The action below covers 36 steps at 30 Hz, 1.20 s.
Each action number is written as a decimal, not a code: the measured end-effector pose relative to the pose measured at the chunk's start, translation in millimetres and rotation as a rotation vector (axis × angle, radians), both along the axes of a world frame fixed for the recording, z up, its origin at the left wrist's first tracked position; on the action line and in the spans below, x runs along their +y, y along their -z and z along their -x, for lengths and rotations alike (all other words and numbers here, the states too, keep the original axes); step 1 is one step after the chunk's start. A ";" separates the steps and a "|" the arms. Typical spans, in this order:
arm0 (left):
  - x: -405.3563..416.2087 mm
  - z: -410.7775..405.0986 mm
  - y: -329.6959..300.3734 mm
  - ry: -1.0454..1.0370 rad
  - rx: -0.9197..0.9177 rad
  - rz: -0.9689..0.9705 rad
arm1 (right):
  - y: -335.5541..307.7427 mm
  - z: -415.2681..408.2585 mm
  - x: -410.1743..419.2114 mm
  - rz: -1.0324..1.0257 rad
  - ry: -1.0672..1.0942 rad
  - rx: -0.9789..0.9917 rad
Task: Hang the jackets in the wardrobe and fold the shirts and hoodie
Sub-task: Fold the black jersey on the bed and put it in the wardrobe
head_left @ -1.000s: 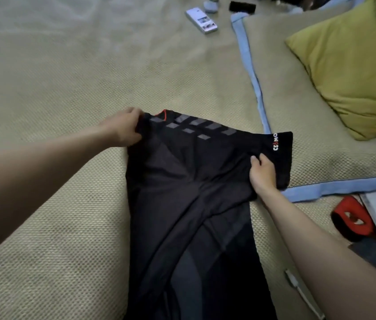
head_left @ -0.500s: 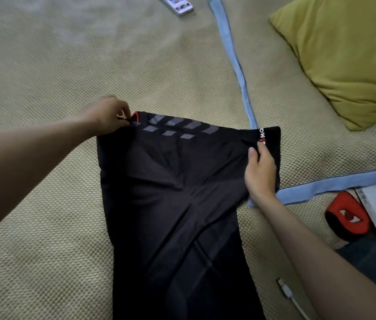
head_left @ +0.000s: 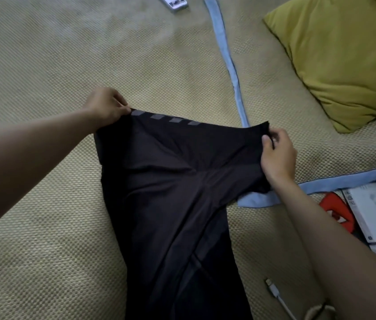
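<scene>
Centrally in the frame, a black shirt [head_left: 171, 192] lies on the woven beige mat [head_left: 43, 65], its top edge pinched by the left hand [head_left: 107, 106] and the right hand [head_left: 277, 155] at opposite corners.

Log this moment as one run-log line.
step: folding shirt | left hand: pinching far-left corner of black shirt | right hand: gripping far-right edge | shirt: far edge lifted, rest on woven mat
</scene>
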<state>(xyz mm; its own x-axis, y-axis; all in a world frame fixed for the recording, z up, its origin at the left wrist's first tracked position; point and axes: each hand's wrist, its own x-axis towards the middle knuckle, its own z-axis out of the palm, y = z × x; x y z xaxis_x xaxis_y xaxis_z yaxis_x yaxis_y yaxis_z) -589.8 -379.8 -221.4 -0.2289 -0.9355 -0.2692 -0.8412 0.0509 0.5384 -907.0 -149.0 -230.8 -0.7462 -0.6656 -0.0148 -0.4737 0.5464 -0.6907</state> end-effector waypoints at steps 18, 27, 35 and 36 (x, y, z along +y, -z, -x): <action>120.0 -14.2 15.5 0.018 -0.211 0.211 | -8.9 -16.3 69.8 -0.063 -0.112 -0.044; 101.1 -50.9 24.1 -0.518 0.366 -0.187 | -18.9 -62.2 104.8 -0.243 -0.100 0.165; 49.4 -33.9 40.8 -0.634 0.587 -0.232 | 5.2 -117.3 121.9 -0.506 -0.045 -0.270; 42.6 -34.5 45.5 -0.660 0.575 -0.216 | 10.2 -119.3 120.7 -0.477 -0.042 -0.363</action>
